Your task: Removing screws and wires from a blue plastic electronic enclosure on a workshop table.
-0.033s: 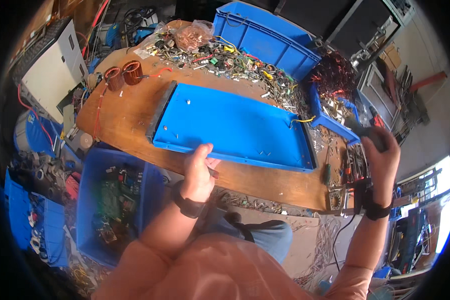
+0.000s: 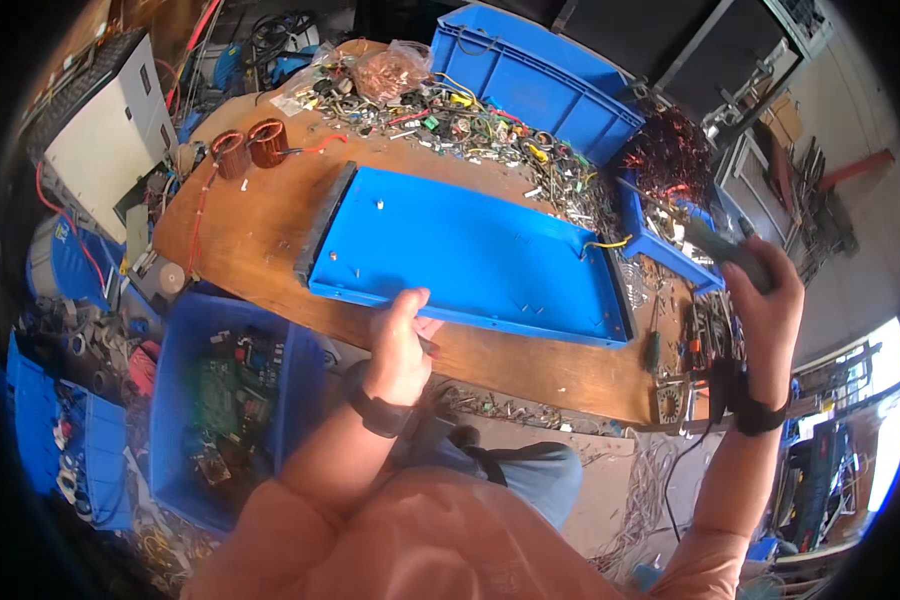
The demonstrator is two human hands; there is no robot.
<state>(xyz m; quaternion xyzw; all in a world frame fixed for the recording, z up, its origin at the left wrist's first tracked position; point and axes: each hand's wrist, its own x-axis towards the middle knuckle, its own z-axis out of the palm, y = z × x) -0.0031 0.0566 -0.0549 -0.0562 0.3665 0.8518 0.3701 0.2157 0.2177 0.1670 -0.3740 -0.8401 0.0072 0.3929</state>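
Note:
A shallow blue metal tray-like panel (image 2: 450, 235), with black end pieces, lies slightly slanted across the wooden table. My left hand (image 2: 400, 350) grips its near rim, thumb on top and fingers underneath. A small reddish tip shows beside that palm; its kind is unclear. Several loose screws rest inside the panel, and a short yellow wire sticks up at its right end. My right hand (image 2: 770, 300) is raised at the right, closed round a dark elongated tool (image 2: 725, 250), blurred, kind unclear. It is apart from the panel, near a small blue bin (image 2: 660, 245).
Wire scraps (image 2: 470, 125) cover the table's far side before a large blue crate (image 2: 540, 80). Two copper coils (image 2: 267, 143) stand at left. Below, a blue tub (image 2: 300, 400) holds circuit boards. Hand tools (image 2: 705, 335) lie at the right edge.
The dark tool in my right hand has swung into clearer view, its end now extending up and left over the small blue bin. My left hand and the panel are nearly unchanged.

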